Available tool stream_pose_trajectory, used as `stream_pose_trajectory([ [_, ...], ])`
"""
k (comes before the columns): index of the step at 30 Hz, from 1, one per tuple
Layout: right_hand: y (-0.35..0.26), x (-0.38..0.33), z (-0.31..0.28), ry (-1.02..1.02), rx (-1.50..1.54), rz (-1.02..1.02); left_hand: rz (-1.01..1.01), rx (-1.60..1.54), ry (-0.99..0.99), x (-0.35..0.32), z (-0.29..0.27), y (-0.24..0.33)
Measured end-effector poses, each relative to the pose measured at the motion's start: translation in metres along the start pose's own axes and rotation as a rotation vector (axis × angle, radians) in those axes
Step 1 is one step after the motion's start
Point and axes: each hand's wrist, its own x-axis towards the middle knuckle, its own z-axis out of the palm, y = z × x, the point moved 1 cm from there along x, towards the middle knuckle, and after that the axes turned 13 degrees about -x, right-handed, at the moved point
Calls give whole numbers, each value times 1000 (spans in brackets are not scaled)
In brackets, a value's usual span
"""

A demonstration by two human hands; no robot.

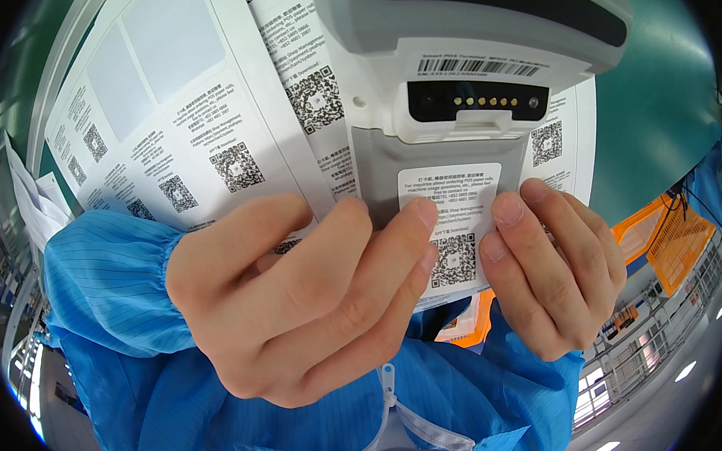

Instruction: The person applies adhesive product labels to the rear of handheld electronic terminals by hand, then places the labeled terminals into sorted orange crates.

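A grey-and-white handheld payment terminal (479,59) lies back side up, its row of gold contacts showing. On the grey lower part of its back is a white label (459,203) with rounded corners, small print and a square code. My left hand (298,304) has its fingers curled, with fingertips against the label's left edge. My right hand (557,270) is bent the same way, fingertips close together at the label's right side. The lower end of the terminal is partly hidden by my fingers, so I cannot tell how firmly the label sticks.
Beneath the terminal and to its left lie printed label sheets (211,109); the left one has blank patches where labels are off. The green tabletop (666,104) extends to the right. Crumpled white paper (36,197) is at the left, and orange crates (682,245) stand at the right.
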Motion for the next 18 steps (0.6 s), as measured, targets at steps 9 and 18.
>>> stream_pose_trajectory([
  [9,2,2,2,18,7,-9,-17,-58,10,3,0,-2],
  [18,4,7,3,5,51,23,-15,-71,28,3,0,-4],
])
